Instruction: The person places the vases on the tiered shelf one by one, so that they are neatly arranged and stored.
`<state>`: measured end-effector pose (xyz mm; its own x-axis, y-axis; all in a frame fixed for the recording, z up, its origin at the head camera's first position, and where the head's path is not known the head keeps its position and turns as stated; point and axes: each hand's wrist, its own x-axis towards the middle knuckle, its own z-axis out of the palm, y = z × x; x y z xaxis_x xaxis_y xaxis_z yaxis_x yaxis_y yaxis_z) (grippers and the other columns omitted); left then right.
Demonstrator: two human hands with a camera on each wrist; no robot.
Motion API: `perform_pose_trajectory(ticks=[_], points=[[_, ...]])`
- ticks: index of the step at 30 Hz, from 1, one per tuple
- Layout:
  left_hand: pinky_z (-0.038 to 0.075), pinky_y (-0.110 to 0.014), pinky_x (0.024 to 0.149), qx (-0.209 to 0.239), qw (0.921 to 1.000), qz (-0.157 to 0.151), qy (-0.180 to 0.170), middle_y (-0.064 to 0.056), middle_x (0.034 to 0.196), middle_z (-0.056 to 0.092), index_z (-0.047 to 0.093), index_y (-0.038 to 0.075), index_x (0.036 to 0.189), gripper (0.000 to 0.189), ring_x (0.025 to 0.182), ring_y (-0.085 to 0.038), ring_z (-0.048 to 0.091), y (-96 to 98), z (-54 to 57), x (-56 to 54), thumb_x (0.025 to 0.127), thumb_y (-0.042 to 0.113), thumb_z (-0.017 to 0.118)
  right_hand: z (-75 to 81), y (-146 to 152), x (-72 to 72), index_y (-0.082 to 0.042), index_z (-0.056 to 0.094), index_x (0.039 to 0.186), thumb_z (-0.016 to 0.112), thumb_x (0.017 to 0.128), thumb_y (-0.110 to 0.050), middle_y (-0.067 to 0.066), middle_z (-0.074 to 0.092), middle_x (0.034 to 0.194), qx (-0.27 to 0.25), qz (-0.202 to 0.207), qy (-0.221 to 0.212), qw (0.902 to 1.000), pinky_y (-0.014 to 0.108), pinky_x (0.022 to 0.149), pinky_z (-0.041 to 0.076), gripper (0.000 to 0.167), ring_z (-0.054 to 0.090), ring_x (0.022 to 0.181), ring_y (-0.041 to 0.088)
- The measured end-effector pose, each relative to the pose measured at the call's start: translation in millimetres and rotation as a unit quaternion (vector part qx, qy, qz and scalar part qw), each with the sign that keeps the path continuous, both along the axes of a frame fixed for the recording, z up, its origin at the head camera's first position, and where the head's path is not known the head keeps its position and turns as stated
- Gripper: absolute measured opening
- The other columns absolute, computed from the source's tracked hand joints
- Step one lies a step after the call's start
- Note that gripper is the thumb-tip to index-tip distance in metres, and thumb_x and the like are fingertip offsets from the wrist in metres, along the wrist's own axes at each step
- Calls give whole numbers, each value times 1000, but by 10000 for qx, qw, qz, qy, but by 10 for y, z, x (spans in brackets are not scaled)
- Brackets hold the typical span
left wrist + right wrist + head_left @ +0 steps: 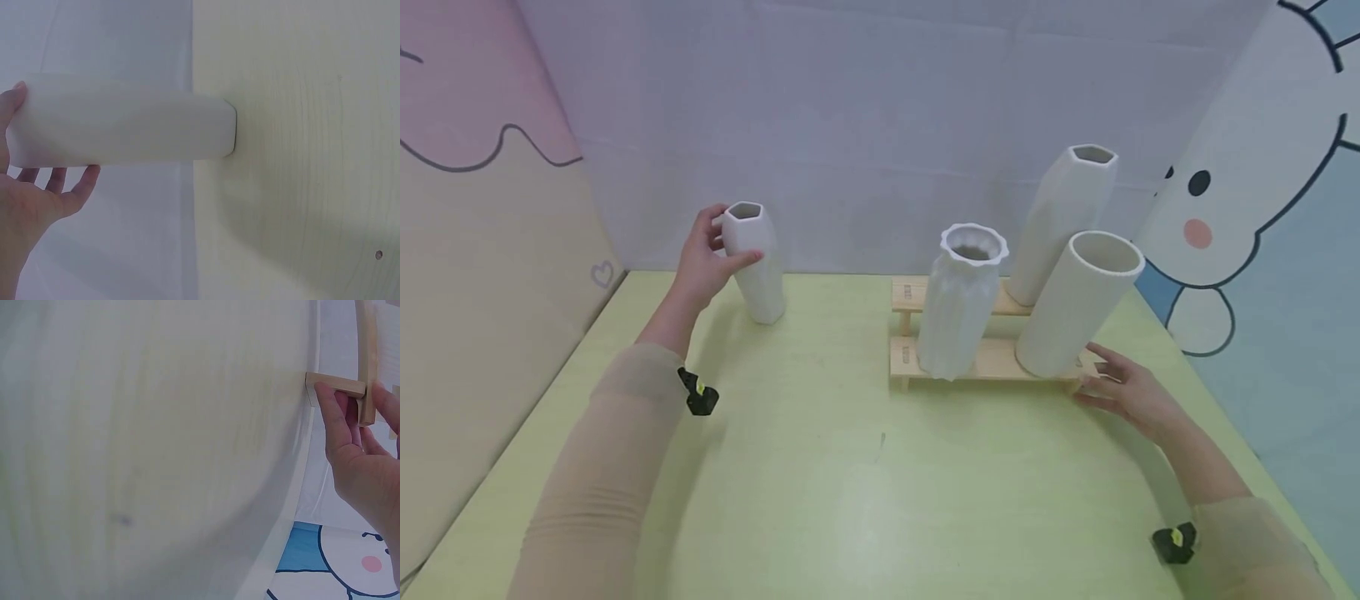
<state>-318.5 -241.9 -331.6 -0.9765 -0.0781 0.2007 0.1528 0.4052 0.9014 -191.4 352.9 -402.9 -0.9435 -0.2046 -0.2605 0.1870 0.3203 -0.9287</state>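
Observation:
At the far left of the table, my left hand [706, 260] grips a small white faceted vase [763, 279] near its top. Its thumb lies across the front, fingers behind. In the left wrist view the vase [125, 122] has its base at the tabletop; I cannot tell whether it touches. My right hand [1131, 392] holds the right end of a two-step wooden stand [996, 354]. In the right wrist view the thumb is on the lower board [367, 356] and fingers reach under it by the leg [337, 383]. A white ruffled-rim vase [957, 308] and a white cylindrical vase [1075, 308] stand on the lower step.
A tall white faceted vase [1063, 221] stands on the stand's upper step, partly behind the cylindrical vase. The pale green table [820, 492] meets a light curtain [865, 150] at the back. Cartoon-printed cloths [1292, 275] hang at both sides.

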Motion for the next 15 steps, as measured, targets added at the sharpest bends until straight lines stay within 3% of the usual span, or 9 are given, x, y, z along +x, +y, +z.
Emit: perform_pose_trajectory(ticks=[15], points=[[43,-49,99,324,9989,-5,-349,-14,145,38,26,24,145,83,125,-33,44,157,174,101,79,20,77,21,-18,14,-7,0,152,54,97,-21,31,17,145,-19,-5,-17,10000,31,89,51,78,59,99,1]])
